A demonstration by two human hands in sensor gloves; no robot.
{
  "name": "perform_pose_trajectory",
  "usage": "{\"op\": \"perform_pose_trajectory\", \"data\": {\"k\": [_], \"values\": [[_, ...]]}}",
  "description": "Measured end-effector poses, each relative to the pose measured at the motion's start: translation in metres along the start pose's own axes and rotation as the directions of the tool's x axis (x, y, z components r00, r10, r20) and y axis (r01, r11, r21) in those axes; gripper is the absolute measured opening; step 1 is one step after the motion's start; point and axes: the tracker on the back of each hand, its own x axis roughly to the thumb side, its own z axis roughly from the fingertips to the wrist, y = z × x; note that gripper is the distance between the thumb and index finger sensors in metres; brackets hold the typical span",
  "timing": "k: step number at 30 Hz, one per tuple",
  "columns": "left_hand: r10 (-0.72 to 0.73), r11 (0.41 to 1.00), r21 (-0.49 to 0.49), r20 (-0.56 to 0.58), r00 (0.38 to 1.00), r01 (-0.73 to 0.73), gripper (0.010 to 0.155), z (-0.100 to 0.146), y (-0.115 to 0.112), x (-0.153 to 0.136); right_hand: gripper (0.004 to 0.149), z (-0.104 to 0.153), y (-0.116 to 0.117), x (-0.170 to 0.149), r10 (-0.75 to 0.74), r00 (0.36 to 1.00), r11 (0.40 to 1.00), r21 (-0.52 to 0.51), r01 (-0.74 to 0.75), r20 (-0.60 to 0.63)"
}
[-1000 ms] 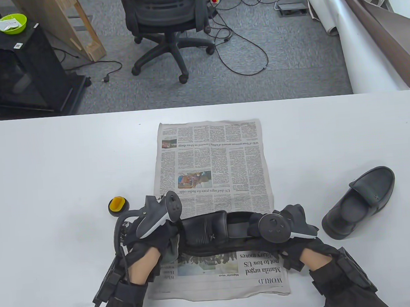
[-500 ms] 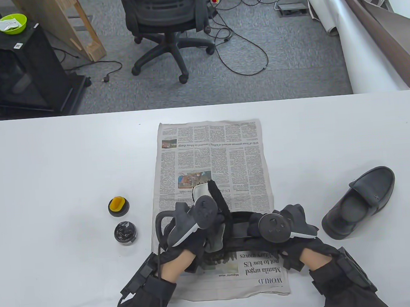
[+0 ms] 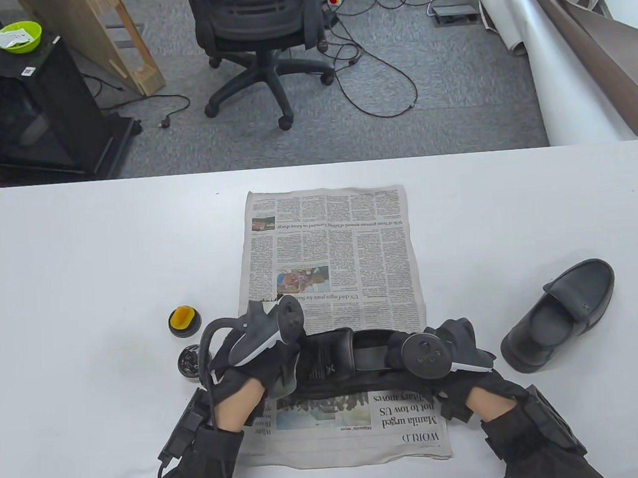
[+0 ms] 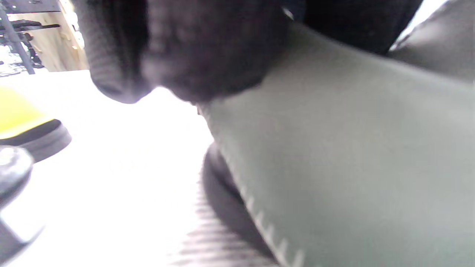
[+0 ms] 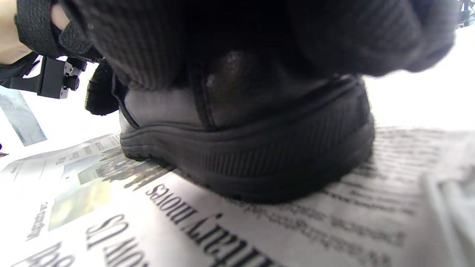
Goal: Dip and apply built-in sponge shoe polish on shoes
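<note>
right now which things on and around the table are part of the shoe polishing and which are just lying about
In use:
- black shoe on the newspaper
- newspaper
- open polish tin
- lid with yellow sponge
- second black shoe
- left hand, right hand, both on the shoe

Lying about:
- office chair
- green bowl
- floor cables

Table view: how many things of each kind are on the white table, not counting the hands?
Black shoes: 2, one on the newspaper, one off to the right
Newspaper: 1
Polish tin: 1
Lid with yellow sponge: 1
Total: 5
</note>
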Motion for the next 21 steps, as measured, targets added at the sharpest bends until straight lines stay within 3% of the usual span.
{"op": "perform_pose_trajectory", "data": {"k": [5, 7, 11, 15, 18, 21], "values": [[0.008, 1.000, -0.021, -0.030, 1.000, -0.009, 0.053, -0.005, 0.001, -0.015, 0.040, 0.000, 0.000, 0.000, -0.001, 1.000, 1.000, 0.001, 0.001, 0.002], [0.010, 1.000, 0.016, 0.054, 0.999, -0.011, 0.054, -0.006, 0.004, -0.012, 0.040, 0.000, 0.000, 0.000, -0.001, 1.000, 1.000, 0.002, 0.001, 0.001], [0.207, 0.975, 0.034, 0.228, 0.951, -0.220, 0.056, -0.008, 0.020, 0.014, 0.040, 0.000, 0.000, 0.000, -0.006, 1.000, 1.000, 0.004, 0.006, 0.002], [0.211, 0.975, -0.009, 0.342, 0.916, -0.222, 0.059, -0.013, 0.025, 0.050, 0.040, 0.000, 0.000, -0.001, -0.005, 1.000, 1.000, 0.004, 0.005, 0.002], [0.201, 0.980, -0.065, 0.345, 0.917, -0.191, 0.057, -0.020, 0.020, 0.066, 0.040, 0.000, 0.000, -0.001, -0.004, 1.000, 1.000, 0.003, 0.004, 0.003], [0.212, 0.976, -0.116, 0.331, 0.919, -0.184, 0.055, -0.027, 0.018, 0.065, 0.040, 0.000, 0.000, 0.000, -0.003, 1.000, 1.000, 0.003, 0.003, 0.004]]}}
